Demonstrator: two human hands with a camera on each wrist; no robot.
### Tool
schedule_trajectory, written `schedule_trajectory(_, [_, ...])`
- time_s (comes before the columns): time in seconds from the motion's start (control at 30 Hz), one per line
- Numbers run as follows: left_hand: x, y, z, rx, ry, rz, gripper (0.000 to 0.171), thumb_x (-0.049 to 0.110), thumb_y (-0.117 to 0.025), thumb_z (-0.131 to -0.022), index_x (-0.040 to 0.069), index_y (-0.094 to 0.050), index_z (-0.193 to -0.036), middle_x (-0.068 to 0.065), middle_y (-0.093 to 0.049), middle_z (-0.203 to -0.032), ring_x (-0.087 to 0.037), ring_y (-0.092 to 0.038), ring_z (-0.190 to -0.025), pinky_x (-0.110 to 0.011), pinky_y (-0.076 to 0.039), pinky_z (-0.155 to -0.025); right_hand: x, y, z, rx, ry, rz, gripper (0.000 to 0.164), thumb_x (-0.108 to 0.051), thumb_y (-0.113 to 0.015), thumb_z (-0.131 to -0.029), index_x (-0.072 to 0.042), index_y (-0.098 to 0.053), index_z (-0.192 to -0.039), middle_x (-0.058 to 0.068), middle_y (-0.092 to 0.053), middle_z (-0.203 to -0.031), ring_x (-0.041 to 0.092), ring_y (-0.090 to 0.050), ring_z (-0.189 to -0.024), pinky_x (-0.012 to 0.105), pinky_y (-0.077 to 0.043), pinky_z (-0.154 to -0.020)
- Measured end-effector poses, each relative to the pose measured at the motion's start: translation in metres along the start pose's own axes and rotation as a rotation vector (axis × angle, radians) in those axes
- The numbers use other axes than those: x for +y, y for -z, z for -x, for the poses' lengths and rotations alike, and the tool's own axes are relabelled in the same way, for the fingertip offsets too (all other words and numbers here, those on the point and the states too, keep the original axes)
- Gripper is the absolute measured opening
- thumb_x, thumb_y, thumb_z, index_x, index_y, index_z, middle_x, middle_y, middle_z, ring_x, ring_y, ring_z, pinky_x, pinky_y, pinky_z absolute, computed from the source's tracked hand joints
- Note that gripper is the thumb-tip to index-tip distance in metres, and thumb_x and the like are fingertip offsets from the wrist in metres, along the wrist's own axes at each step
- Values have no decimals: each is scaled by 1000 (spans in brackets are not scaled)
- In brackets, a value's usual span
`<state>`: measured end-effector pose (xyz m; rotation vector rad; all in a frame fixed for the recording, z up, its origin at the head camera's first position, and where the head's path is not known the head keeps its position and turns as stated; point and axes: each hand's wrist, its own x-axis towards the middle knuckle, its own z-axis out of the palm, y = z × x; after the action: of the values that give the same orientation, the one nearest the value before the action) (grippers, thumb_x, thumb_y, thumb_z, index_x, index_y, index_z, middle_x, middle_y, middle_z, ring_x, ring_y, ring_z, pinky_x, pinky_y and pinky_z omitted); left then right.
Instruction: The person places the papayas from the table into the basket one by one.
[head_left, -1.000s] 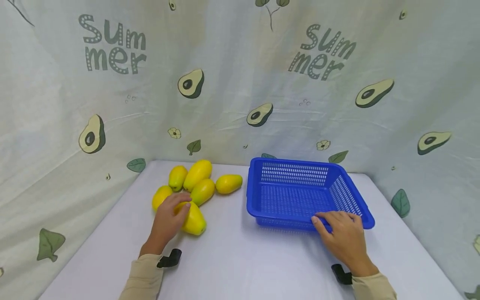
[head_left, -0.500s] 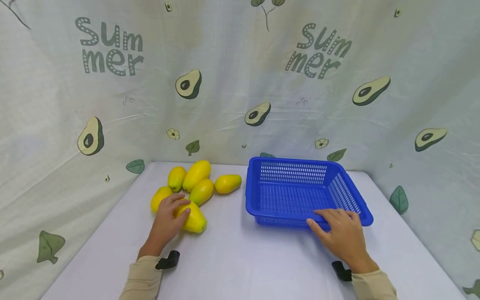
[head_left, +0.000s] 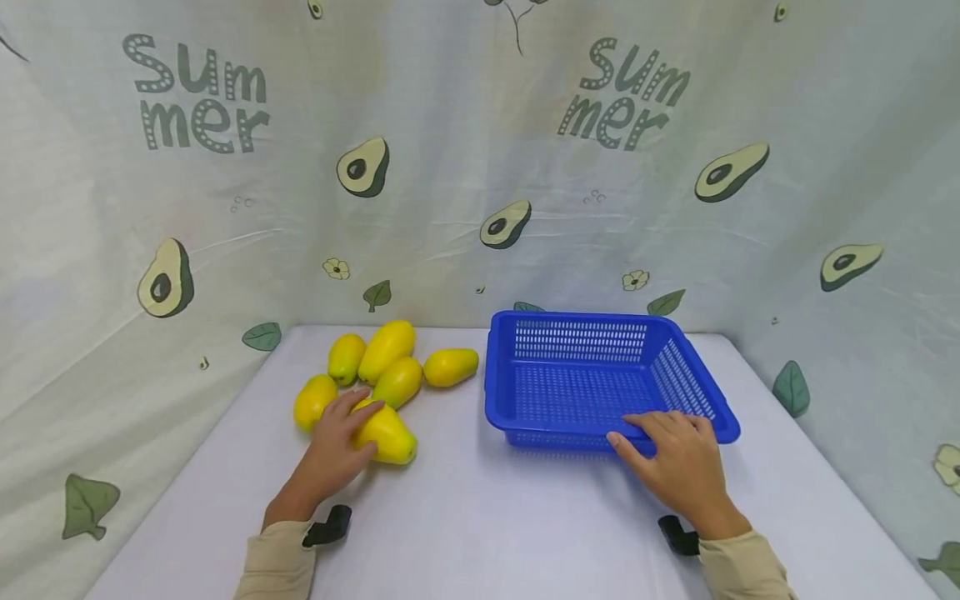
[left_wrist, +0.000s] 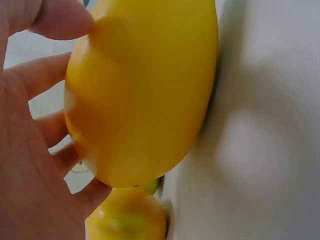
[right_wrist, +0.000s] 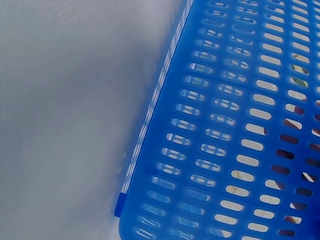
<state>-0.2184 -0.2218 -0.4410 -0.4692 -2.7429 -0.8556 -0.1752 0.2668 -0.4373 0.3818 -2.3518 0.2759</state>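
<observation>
My left hand (head_left: 336,443) grips a yellow papaya (head_left: 390,434) with a greenish tip, thumb on its near side and fingers across the far side. Up close in the left wrist view, thumb and fingers (left_wrist: 42,75) spread around the large papaya (left_wrist: 145,95), which sits close over the white tabletop. My right hand (head_left: 681,462) holds the near rim of a blue plastic basket (head_left: 502,408), fingers bent over the edge. From the right wrist view the slotted basket wall (right_wrist: 200,120) fills much of the frame, with darker finger shapes showing through some slots.
Several more yellow papayas lie behind the gripped one, including one at the far left (head_left: 313,402) and one near the basket (head_left: 451,367). The white table (head_left: 480,533) is enclosed by a printed cloth backdrop (head_left: 442,100) close behind the basket.
My left thumb has shifted lower along the papaya, which has moved slightly to the right. The head view has turned a little; my right hand stays at the basket's rim.
</observation>
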Motion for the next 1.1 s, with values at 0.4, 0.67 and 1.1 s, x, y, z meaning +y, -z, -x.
schedule_trajectory(0.4, [0,-3,0,-31,-20,-14,68,6,-71,-80,17,-54,-145,-13,-32,-157,-39,-22,-144,-68,-26,-110,1,5,-5,-5,5,3,44,-50,-75,-81,-11,-76,-101,9,-74,-98,32,-65,-91,57,-41,-85])
schedule_trajectory(0.67, [-3,-3,3,-63,-13,-43,74,14,-80,-81,22,-50,-148,-16,-35,-156,-40,-29,-139,-68,-32,-107,-2,0,1,-20,-16,-7,42,-49,-75,-82,-12,-76,-102,8,-74,-99,31,-65,-92,56,-41,-85])
schedule_trajectory(1.1, [2,-10,5,-53,75,-45,78,9,-78,-81,22,-45,-151,-16,-32,-155,-40,-33,-139,-64,-34,-108,-1,2,1,-33,7,-10,40,-45,-76,-83,-11,-76,-105,8,-74,-100,32,-66,-95,56,-42,-85])
